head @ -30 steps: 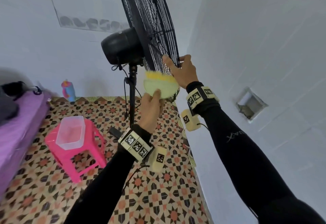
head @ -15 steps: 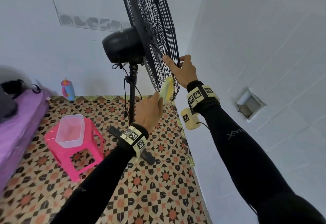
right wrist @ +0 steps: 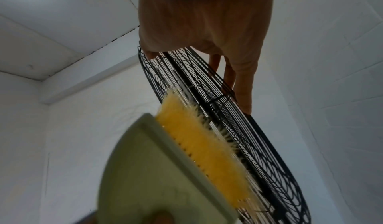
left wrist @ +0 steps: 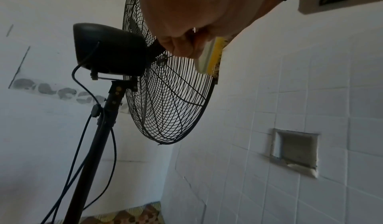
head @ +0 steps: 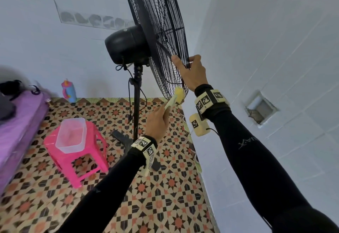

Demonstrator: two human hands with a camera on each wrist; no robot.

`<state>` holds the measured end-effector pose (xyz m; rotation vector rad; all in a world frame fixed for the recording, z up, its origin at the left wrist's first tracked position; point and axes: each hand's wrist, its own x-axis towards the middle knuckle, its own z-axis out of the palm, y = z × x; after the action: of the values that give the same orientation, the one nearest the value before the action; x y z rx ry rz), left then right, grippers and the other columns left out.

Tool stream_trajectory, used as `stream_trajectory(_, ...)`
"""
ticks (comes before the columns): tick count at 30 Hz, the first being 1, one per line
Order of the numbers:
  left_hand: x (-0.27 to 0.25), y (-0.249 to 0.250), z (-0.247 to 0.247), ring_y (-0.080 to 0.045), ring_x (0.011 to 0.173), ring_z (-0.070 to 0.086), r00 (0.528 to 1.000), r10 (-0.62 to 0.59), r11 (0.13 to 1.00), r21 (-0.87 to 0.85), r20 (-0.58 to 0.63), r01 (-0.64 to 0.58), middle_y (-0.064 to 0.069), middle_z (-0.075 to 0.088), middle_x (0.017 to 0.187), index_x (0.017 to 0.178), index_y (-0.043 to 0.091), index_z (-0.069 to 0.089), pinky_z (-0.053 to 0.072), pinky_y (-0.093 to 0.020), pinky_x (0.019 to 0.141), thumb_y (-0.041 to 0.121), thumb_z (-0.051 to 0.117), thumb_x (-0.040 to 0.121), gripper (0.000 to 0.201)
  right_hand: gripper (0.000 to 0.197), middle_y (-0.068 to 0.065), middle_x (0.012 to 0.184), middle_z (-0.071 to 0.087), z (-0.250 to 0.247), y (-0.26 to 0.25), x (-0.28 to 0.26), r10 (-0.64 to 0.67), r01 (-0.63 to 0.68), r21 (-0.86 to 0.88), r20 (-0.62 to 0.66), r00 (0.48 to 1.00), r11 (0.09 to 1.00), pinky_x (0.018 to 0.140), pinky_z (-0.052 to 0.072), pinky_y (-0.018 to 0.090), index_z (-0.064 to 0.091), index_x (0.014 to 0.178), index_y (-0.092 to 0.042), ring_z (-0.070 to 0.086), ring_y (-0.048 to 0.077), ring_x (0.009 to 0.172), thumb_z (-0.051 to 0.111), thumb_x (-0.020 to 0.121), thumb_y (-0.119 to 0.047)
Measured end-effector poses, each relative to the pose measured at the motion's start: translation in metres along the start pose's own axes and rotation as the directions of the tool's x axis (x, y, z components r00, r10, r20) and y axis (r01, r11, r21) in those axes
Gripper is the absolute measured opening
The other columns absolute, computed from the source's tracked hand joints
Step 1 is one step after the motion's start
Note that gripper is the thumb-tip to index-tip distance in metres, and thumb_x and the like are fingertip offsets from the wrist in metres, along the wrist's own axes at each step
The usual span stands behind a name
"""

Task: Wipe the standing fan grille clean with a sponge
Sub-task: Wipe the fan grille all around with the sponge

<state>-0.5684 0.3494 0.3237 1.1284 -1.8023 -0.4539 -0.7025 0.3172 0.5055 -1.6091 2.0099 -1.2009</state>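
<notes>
Brush (head: 175,98) turned edge-on, between hands, against grille (head: 165,49)

My black wire grille (head: 161,36) stands tilted at upper centre of the frame. My pale-green brush (head: 175,98) with yellow bristles presses its lower rim, frame centre.

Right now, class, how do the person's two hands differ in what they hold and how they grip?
The left hand pinches a yellow-bristled scrubber, bristles against the fan grille; the right hand grips the grille's rim. The left sits lower, the right higher. Both wear tagged wristbands.
</notes>
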Motion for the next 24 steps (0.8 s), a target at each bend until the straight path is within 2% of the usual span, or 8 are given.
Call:
stream_trajectory(2, 0.001, -0.003, 0.004, -0.019, 0.059, 0.055, 0.997, -0.007, 0.999, 0.034, 0.079, 0.005, -0.002, 0.061, 0.081, 0.126, 0.003, 0.064, 0.04, -0.023, 0.05, 0.023, 0.05, 0.11, 0.028, 0.08, 0.006, 0.126, 0.055, 0.003, -0.001, -0.001, -0.008, 0.008, -0.005, -0.007, 1.0, 1.0, 0.098, 0.049, 0.042, 0.039, 0.12, -0.021, 0.057, 0.026, 0.11, 0.051, 0.077, -0.087)
stream_trajectory(5, 0.009, -0.01, 0.008, -0.018, 0.062, 0.056, 0.955, -0.082, 0.989, 0.141, 0.285, 0.043, -0.004, 0.064, 0.082, 0.102, 0.006, 0.062, 0.043, -0.024, 0.054, 0.029, 0.046, 0.111, 0.029, 0.079, 0.005, 0.127, 0.054, 0.0, 0.002, -0.002, -0.003, 0.003, -0.006, 0.003, 1.0, 1.0, 0.099, 0.049, 0.042, 0.038, 0.12, -0.022, 0.056, 0.026, 0.111, 0.05, 0.077, -0.088)
stream_trajectory(8, 0.016, 0.008, -0.011, -0.01, 0.051, 0.05, 0.988, 0.001, 1.0, 0.019, 0.154, -0.004, 0.003, 0.057, 0.069, 0.102, 0.003, 0.062, 0.038, -0.02, 0.045, 0.028, 0.048, 0.111, 0.03, 0.082, 0.005, 0.125, 0.056, -0.005, 0.002, -0.001, -0.001, 0.001, -0.001, 0.018, 1.0, 1.0, 0.097, 0.05, 0.042, 0.039, 0.12, -0.022, 0.058, 0.025, 0.11, 0.049, 0.074, -0.09)
stream_trajectory(11, 0.024, 0.023, -0.037, -0.013, 0.056, 0.062, 1.0, -0.004, 0.972, -0.235, -0.03, -0.003, 0.0, 0.066, 0.08, 0.103, 0.008, 0.051, 0.048, -0.021, 0.042, 0.028, 0.056, 0.108, 0.021, 0.084, 0.006, 0.126, 0.057, -0.005, -0.002, 0.0, 0.008, -0.008, 0.002, 0.021, 1.0, 1.0, 0.097, 0.049, 0.041, 0.039, 0.12, -0.023, 0.058, 0.026, 0.111, 0.048, 0.072, -0.092)
stream_trajectory(14, 0.032, 0.029, -0.06, -0.023, 0.061, 0.071, 0.992, -0.124, 0.892, -0.437, 0.009, 0.115, -0.002, 0.074, 0.089, 0.105, 0.009, 0.058, 0.059, -0.043, 0.046, 0.033, 0.067, 0.102, 0.025, 0.093, 0.007, 0.127, 0.058, -0.007, -0.005, -0.002, 0.024, -0.024, 0.011, 0.024, 0.999, 1.0, 0.096, 0.049, 0.042, 0.039, 0.122, -0.023, 0.06, 0.026, 0.11, 0.045, 0.065, -0.097)
stream_trajectory(17, 0.046, 0.031, -0.083, -0.021, 0.047, 0.065, 0.953, -0.284, 0.729, -0.623, 0.101, 0.283, -0.013, 0.072, 0.068, 0.094, 0.002, 0.069, 0.055, -0.037, 0.048, 0.03, 0.081, 0.092, 0.03, 0.092, 0.005, 0.126, 0.059, -0.008, -0.009, -0.002, 0.05, -0.05, 0.004, 0.018, 0.999, 0.999, 0.094, 0.046, 0.037, 0.039, 0.126, -0.023, 0.06, 0.027, 0.112, 0.048, 0.068, -0.094)
stream_trajectory(21, 0.08, 0.017, -0.103, -0.013, 0.049, 0.06, 0.923, -0.302, 0.625, -0.682, 0.238, 0.38, -0.01, 0.071, 0.066, 0.091, 0.001, 0.076, 0.046, -0.022, 0.049, 0.032, 0.088, 0.083, 0.034, 0.093, 0.0, 0.133, 0.056, 0.007, -0.039, 0.005, -0.047, 0.062, 0.057, -0.231, 0.972, 0.996, 0.102, 0.046, 0.034, 0.043, 0.136, -0.021, 0.057, 0.019, 0.118, 0.064, 0.071, -0.084)
stream_trajectory(24, 0.103, -0.002, -0.112, -0.012, 0.057, 0.062, 0.925, -0.163, 0.695, -0.626, 0.343, 0.354, -0.006, 0.069, 0.079, 0.089, 0.003, 0.072, 0.052, -0.025, 0.056, 0.037, 0.08, 0.091, 0.035, 0.084, -0.002, 0.128, 0.059, 0.028, -0.068, 0.015, -0.075, 0.113, 0.067, -0.417, 0.906, 0.991, 0.102, 0.049, 0.038, 0.045, 0.136, -0.019, 0.058, 0.017, 0.115, 0.07, 0.075, -0.071)
